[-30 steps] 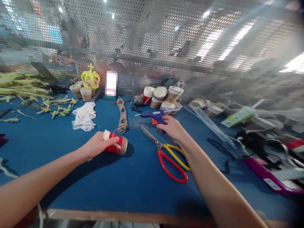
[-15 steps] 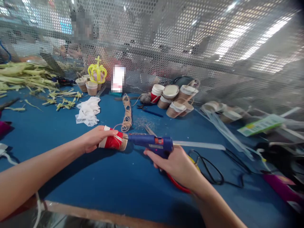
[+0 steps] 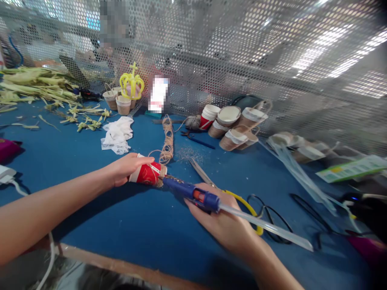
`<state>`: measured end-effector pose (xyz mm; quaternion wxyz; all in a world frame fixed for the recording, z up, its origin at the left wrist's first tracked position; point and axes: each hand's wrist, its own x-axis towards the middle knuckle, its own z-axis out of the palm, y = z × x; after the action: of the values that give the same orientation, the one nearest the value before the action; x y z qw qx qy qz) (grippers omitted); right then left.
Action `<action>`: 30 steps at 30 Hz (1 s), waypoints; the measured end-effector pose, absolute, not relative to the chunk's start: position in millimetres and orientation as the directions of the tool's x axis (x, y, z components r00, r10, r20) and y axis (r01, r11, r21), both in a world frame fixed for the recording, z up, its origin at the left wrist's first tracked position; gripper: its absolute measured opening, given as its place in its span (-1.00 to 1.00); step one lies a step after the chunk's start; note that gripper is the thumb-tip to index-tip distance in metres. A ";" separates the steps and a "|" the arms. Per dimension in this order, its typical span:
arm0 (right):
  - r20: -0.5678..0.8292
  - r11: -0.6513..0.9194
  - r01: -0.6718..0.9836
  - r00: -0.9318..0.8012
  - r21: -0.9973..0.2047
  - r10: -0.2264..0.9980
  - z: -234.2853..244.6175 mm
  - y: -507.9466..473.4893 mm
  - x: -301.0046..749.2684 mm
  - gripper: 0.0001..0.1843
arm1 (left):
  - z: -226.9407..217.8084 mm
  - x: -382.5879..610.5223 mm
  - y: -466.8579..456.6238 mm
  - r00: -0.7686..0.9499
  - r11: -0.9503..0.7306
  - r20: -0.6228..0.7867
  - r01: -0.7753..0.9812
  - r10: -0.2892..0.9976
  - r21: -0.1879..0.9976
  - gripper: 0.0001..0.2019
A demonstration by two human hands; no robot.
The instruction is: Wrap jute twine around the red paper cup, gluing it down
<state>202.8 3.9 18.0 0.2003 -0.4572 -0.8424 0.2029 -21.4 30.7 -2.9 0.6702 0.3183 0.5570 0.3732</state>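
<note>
My left hand [image 3: 125, 167] is closed around a red paper cup [image 3: 146, 174] that lies on its side on the blue table [image 3: 90, 213]. Jute twine wraps the cup's right end, and a strand runs up to a loose twine bundle [image 3: 167, 139]. My right hand [image 3: 223, 221] grips a blue hot glue gun [image 3: 193, 193]. Its nozzle touches the twine-wrapped end of the cup. A clear glue stick [image 3: 266, 227] sticks out of the gun's back toward the right.
Scissors with yellow and red handles [image 3: 238, 199] lie under my right hand. Several paper cups [image 3: 232, 123] are piled at the back, beside a perforated metal screen [image 3: 242, 52]. White fabric [image 3: 117, 135], green leaf strips [image 3: 36, 86], a yellow crown [image 3: 132, 82] and black cables [image 3: 272, 221] are around.
My right hand picked up the glue gun from the table behind the scissors and brought it to the cup. Since half a second ago the gun has tilted, its nozzle against the cup's twine end.
</note>
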 end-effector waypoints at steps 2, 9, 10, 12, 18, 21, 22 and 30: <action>0.159 0.520 0.693 -0.517 -0.500 0.841 18.1 3.6 202.2 -0.93 | -2.4 -20.9 31.1 0.096 0.521 -0.512 -0.145 0.854 0.841 -0.75; 0.186 0.619 0.662 -0.605 -0.424 0.774 17.6 1.5 206.4 -0.93 | -5.1 -21.0 33.6 0.092 0.502 -0.494 -0.175 0.865 0.847 -0.75; 0.182 0.625 0.659 -0.613 -0.419 0.769 17.3 1.4 207.1 -0.92 | -5.3 -21.0 33.8 0.103 0.502 -0.491 -0.174 0.865 0.847 -0.75; 0.189 0.632 0.653 -0.618 -0.416 0.763 16.6 1.7 207.8 -0.91 | -5.0 -20.6 34.1 0.117 0.505 -0.492 -0.172 0.863 0.846 -0.75; 0.225 0.660 0.645 -0.627 -0.385 0.746 15.6 2.2 208.4 -0.93 | -3.2 -20.0 34.8 0.065 0.511 -0.508 -0.164 0.859 0.844 -0.77; 0.206 0.670 0.631 -0.649 -0.392 0.732 15.6 0.9 209.3 -0.92 | -4.6 -20.5 35.4 0.066 0.508 -0.504 -0.155 0.861 0.847 -0.77; 0.197 0.670 0.630 -0.654 -0.392 0.730 15.6 0.4 209.6 -0.92 | -5.2 -20.7 35.6 0.069 0.506 -0.501 -0.156 0.863 0.849 -0.77; 0.223 0.664 0.647 -0.632 -0.374 0.742 18.3 1.1 207.5 -0.92 | -5.5 -19.0 34.1 0.072 0.507 -0.502 -0.167 0.862 0.846 -0.77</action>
<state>207.5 1.1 18.3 0.1813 -0.3885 -0.8940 0.1306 -19.0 34.1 -5.5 0.6633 0.3102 0.5600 0.3876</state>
